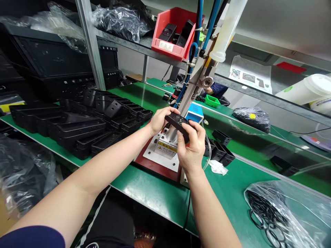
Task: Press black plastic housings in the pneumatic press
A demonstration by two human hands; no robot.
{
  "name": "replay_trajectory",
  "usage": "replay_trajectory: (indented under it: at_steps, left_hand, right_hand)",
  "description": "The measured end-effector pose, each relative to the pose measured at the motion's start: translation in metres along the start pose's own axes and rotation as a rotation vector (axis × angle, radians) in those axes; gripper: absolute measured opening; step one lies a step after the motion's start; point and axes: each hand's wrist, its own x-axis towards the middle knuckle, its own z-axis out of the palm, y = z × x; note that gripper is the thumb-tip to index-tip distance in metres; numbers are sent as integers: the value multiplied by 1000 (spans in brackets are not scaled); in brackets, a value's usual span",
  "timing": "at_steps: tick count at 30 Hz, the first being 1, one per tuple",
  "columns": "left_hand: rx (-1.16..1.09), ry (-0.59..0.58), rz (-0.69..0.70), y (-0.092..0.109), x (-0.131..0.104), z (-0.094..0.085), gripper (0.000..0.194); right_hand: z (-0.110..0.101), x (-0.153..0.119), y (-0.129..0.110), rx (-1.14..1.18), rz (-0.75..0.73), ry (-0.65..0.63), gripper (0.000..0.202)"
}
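Between both hands is a black plastic housing (178, 120) with a ribbed face and a round recess, held above a press fixture. My left hand (161, 120) grips its far left end, fingers over the top edge. My right hand (191, 144) pinches the near right end between thumb and fingers. Below the part stands the metal fixture block (165, 150) with a yellow warning label, on a white plate over a dark red base (155, 168). The press column (192, 91) with blue air hoses rises just behind the hands.
Many black housings (80, 129) lie in rows at left. More black parts (219, 148) and a crumpled white tissue (218, 167) are at right. A bag of black rubber rings (269, 210) lies front right. A red bin (172, 34) sits on the shelf. Another person's arm (216, 90) shows behind.
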Motion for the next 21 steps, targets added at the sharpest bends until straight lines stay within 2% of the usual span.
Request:
replay_trajectory:
  at_steps: [4,7,11,14,18,21]
  left_hand:
    - [148,20,78,2,-1,-2,30]
    - [289,123,139,6,-12,3,31]
    - [505,271,237,9,-30,11,32]
    - [639,303,291,10,-37,14,33]
    - [776,292,288,17,-48,14,34]
    - [935,309,413,22,-81,3,38]
  right_hand:
    - [5,-10,11,89,6,36,29]
    - [4,-8,21,156,13,22,26]
    - [-3,1,38,331,95,-88,21]
    - [-8,7,43,418,169,-171,21]
    - [-23,3,33,270,164,-288,36]
    - [-52,-22,34,65,175,-290,49]
